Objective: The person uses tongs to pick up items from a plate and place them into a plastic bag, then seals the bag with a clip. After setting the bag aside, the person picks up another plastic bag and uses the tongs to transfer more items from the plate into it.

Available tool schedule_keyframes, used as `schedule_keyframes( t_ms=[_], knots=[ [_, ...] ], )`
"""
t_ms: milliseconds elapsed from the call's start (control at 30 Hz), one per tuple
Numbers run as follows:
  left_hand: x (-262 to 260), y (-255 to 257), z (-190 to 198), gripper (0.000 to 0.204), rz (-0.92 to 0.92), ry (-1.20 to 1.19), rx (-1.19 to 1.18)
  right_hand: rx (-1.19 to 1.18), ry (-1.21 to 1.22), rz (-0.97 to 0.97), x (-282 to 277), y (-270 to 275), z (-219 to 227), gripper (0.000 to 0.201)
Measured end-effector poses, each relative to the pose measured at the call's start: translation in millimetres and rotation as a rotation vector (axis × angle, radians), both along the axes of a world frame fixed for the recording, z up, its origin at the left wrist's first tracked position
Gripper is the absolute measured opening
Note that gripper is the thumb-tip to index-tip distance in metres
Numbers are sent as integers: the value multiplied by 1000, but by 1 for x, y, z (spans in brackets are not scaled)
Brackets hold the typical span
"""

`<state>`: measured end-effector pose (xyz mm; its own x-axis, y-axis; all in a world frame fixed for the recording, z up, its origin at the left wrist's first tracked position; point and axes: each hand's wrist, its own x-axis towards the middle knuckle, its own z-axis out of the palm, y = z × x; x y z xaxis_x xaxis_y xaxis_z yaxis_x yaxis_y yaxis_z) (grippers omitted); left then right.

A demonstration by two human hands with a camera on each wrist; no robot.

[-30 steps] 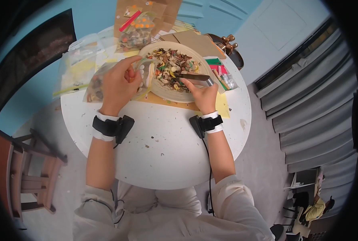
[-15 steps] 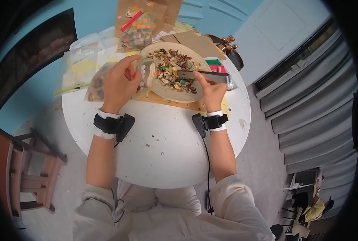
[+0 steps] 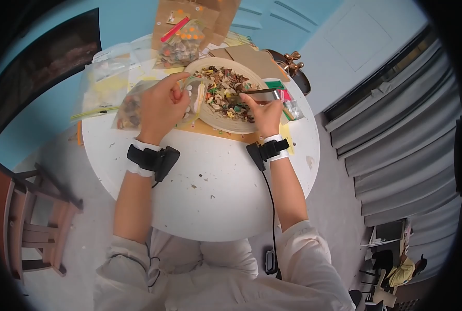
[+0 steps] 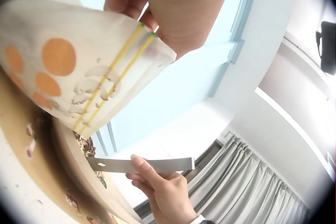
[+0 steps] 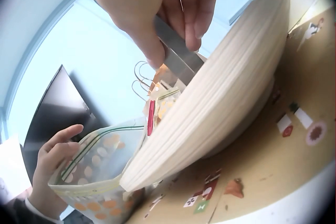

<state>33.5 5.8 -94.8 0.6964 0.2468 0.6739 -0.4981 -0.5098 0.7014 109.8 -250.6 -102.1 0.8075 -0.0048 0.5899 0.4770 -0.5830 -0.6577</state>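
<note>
My left hand (image 3: 163,106) grips the rim of a clear zip bag (image 5: 105,198) with orange and white dots, held with its mouth open against the left edge of the plate. Pale and brown pieces lie inside the bag. My right hand (image 3: 265,115) pinches metal tongs (image 4: 168,165) between thumb and fingers, above the right side of the plate. Their tips point left into a heap of dried, coloured plant-like pieces (image 3: 225,83). The round ribbed plate (image 5: 220,87) stands on a brown printed mat. Whether the tips hold a piece, I cannot tell.
Behind the plate stand a filled zip bag with a red slider (image 3: 181,49) and a brown paper bag (image 3: 223,18). Flat clear bags (image 3: 104,78) lie at the left. Small packets (image 3: 292,109) and a dark tray with a copper-coloured ornament (image 3: 293,61) are at the right.
My right hand first drew the tongs to the right across the plate, then brought them a little back left. The left hand keeps its grip on the bag; the head view has shifted slightly.
</note>
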Motion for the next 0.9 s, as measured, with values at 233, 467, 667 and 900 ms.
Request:
schedule_keyframes(
  t_ms=[233, 467, 667, 900],
  knots=[
    [-1, 1, 2, 34, 9, 3, -2, 176, 15, 25, -15, 4, 22, 30],
    [-3, -1, 5, 35, 1, 51, -3, 196, 17, 348, -61, 60, 60, 28],
    [0, -1, 1, 36, -4, 8, -36, 161, 57, 429, -56, 86, 40, 29],
    [-4, -6, 5, 36, -23, 17, 47, 337, 56, 122, -48, 8, 43, 31]
  ],
)
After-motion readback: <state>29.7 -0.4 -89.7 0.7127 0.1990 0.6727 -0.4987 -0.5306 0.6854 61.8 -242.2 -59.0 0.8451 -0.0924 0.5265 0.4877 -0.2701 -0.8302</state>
